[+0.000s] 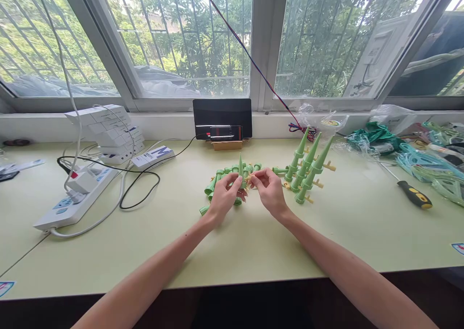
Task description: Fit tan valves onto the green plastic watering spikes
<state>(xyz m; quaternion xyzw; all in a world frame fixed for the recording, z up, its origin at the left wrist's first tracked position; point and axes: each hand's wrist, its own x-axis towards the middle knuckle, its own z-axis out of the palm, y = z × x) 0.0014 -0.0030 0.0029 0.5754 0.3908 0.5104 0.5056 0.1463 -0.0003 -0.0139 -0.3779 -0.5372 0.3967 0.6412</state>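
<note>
Near the middle of the table, my left hand [225,193] is closed around a green plastic cone-shaped spike [240,167], its point facing up. My right hand [268,190] is beside it, thumb and fingers pinched on a small yellow valve-like piece [249,178] at the spike's side. Whether that piece sits in the spike or just touches it, I cannot tell. Loose green tubular parts [210,189] lie behind and around my left hand, partly hidden by it. To the right of my right hand stand three columns of stacked green spikes [309,168], with yellow pieces [318,184] sticking out sideways.
A black tablet [222,111] with a phone leans at the window. On the left are a white power strip [78,206], cables, and stacked white boxes [114,131]. A screwdriver [415,194] and plastic-bagged items [420,162] lie at right.
</note>
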